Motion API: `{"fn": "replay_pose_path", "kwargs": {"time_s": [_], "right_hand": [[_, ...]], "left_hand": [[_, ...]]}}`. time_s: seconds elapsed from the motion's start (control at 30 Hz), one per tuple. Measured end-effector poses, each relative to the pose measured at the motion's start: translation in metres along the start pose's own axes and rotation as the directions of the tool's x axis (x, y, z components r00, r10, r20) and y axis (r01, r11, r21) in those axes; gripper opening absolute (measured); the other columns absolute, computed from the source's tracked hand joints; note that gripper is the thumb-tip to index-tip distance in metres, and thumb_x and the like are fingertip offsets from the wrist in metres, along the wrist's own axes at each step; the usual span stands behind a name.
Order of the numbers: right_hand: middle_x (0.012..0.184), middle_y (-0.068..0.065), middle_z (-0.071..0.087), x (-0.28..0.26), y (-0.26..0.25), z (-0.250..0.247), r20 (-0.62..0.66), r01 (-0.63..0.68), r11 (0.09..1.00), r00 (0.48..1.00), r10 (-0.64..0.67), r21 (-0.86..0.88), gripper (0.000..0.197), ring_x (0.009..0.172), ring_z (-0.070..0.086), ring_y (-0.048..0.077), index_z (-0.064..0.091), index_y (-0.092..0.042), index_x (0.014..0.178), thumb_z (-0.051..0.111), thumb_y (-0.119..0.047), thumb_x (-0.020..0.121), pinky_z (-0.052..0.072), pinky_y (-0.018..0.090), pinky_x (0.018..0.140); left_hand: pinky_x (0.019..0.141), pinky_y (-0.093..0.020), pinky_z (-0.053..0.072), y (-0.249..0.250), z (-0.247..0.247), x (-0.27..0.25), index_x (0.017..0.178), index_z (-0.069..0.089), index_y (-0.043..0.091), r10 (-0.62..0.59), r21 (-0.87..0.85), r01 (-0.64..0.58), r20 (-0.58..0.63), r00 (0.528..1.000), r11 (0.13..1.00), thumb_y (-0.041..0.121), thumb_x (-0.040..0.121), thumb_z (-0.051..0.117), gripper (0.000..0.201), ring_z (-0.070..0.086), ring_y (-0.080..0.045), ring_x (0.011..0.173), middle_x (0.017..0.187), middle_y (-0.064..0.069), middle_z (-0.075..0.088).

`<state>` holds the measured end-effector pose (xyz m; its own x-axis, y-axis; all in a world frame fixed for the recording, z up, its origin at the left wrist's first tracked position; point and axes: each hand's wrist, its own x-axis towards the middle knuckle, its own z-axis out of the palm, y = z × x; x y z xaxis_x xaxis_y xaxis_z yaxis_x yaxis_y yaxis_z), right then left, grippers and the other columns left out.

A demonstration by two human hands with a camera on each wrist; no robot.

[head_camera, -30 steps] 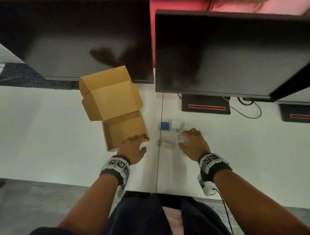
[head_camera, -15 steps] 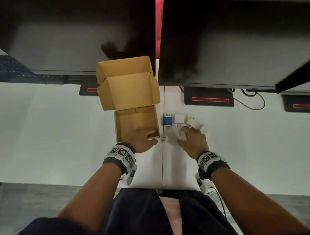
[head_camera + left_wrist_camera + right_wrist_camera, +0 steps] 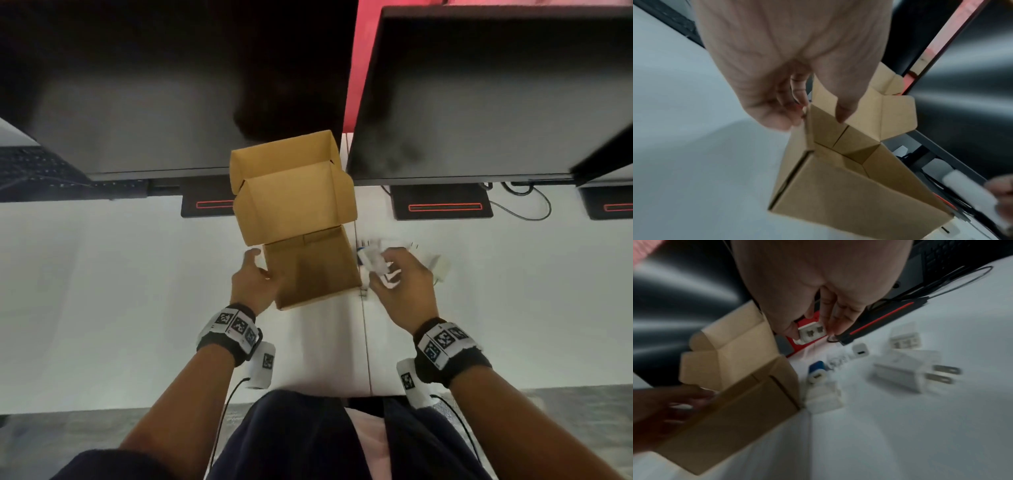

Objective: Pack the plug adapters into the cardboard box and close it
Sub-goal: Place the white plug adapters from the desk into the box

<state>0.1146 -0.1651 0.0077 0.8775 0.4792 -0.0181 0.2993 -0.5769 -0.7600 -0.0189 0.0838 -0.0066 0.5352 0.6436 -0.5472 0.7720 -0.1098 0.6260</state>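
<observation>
Overhead, the left hand (image 3: pixel 255 287) grips the open cardboard box (image 3: pixel 308 270) on the desk (image 3: pixel 102 291). Its wrist view shows the thumb inside the wall. Rightward, the right hand (image 3: pixel 818 288) pinches a white adapter (image 3: pixel 811 332) above the others (image 3: pixel 902 371).

Matt brown cardboard box (image 3: pixel 310 270), smooth white plastic adapter (image 3: pixel 900 373) with metal prongs, glossy dark monitor (image 3: pixel 479 102).
</observation>
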Motion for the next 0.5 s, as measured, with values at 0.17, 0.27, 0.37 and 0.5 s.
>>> {"fn": "replay_pose_path", "kwargs": {"time_s": [0.17, 0.27, 0.37, 0.5], "right_hand": [[0.078, -0.008, 0.058, 0.017, -0.047, 0.045, 0.235, 0.056, 0.993, 0.971, -0.029, -0.106, 0.013, 0.069, 0.056, 0.004, 0.057, -0.018, 0.087, 0.069, -0.02, 0.085, 0.045, 0.016, 0.062], [0.079, -0.004, 0.057, 0.022, -0.056, 0.081, 0.394, 0.084, 0.959, 0.919, 0.03, -0.269, 0.017, 0.071, 0.057, 0.014, 0.052, -0.017, 0.083, 0.066, -0.023, 0.091, 0.055, 0.029, 0.069], [0.084, 0.0, 0.058, 0.022, -0.057, 0.113, 0.415, 0.08, 0.943, 0.908, 0.065, -0.322, 0.014, 0.076, 0.058, 0.017, 0.053, -0.019, 0.086, 0.061, -0.024, 0.095, 0.056, 0.032, 0.074], [0.108, 0.004, 0.066, 0.021, -0.053, 0.133, 0.452, 0.116, 0.965, 0.892, 0.002, -0.235, 0.017, 0.095, 0.062, 0.021, 0.065, -0.015, 0.11, 0.056, -0.016, 0.095, 0.053, 0.034, 0.089]], "left_hand": [[0.076, -0.045, 0.069, -0.01, 0.008, 0.001, 0.168, 0.023, 0.037, 0.0, -0.103, 0.017, 0.156, 0.988, 0.995, 0.012, 0.097, 0.067, 0.087, 0.077, -0.031, 0.088, 0.102, 0.002, 0.065], [0.077, -0.049, 0.07, -0.009, 0.01, 0.0, 0.161, 0.031, 0.037, 0.008, -0.107, 0.013, 0.193, 0.981, 0.994, 0.013, 0.098, 0.063, 0.075, 0.077, -0.035, 0.092, 0.1, 0.002, 0.065], [0.08, -0.056, 0.069, -0.003, 0.01, 0.004, 0.152, 0.039, 0.038, -0.007, -0.152, 0.036, 0.189, 0.982, 0.988, 0.023, 0.093, 0.061, 0.065, 0.076, -0.038, 0.099, 0.111, -0.011, 0.071], [0.082, -0.055, 0.068, 0.008, 0.015, 0.009, 0.14, 0.05, 0.03, -0.059, -0.148, 0.078, 0.124, 0.99, 0.986, 0.027, 0.092, 0.058, 0.048, 0.074, -0.038, 0.101, 0.118, -0.012, 0.071]]}}
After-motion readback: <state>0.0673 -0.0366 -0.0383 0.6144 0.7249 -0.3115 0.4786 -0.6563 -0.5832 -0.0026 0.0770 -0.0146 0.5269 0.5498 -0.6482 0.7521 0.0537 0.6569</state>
